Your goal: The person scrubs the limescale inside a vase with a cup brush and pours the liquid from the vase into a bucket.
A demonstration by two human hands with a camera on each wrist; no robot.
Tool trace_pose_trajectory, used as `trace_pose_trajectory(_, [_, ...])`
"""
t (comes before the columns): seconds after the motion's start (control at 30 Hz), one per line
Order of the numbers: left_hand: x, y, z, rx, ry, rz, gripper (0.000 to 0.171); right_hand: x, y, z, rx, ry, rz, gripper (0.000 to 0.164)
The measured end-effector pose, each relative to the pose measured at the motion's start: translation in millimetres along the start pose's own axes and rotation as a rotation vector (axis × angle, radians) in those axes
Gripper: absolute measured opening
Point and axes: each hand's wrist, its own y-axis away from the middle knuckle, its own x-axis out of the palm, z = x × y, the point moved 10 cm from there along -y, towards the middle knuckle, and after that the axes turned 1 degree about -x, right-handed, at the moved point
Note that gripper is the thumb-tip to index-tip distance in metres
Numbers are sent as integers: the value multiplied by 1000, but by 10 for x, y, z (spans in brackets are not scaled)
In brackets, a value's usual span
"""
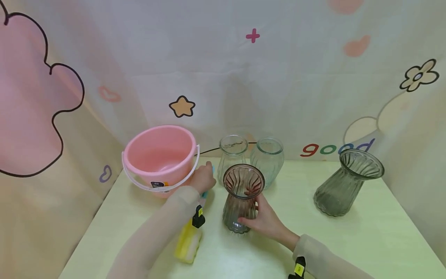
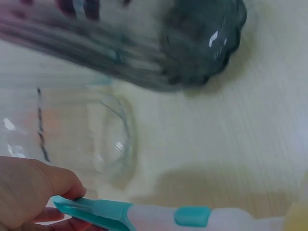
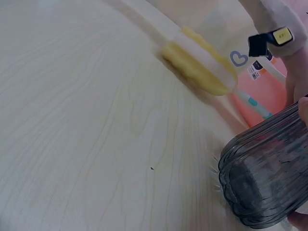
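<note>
Potentially, the central grey vase [image 1: 232, 214], grasped by the right grip [image 1: 268, 221] in front of two clear jars [image 1: 269, 164], strikes them if tilted backward while the left grip [image 1: 203, 179] clasps the sponge brush [image 1: 187, 244].

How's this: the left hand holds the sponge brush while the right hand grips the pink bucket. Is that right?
No, not the bucket: the right hand grips a grey vase, as the head view shows; the left hand does hold the sponge brush.
</note>
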Motion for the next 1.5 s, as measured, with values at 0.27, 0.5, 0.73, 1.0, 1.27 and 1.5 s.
trace_pose_trajectory(0.27, [-264,278,-175,46,189,-19,45,3,-2,-26,-18,-6,-3,95])
trace_pose_trajectory(0.5, [-557,444,-263,159,499,-106,25,14,-6,-32,11,11,3,95])
trace_pose_trajectory(0.73, [-584,463,-279,140,856,49,36,-60,30,269,-1,-16,4,90])
trace_pose_trajectory(1.0, [-813,629,-378,89,950,63,51,-14,9,113,-9,-10,15,90])
trace_pose_trajectory(1.27, [-1322,745,-573,173,1178,54,41,22,-13,-14,12,4,42,94])
trace_pose_trajectory(1.5, [-1936,949,-913,411,1213,-4,45,21,-24,-17,2,20,67,88])
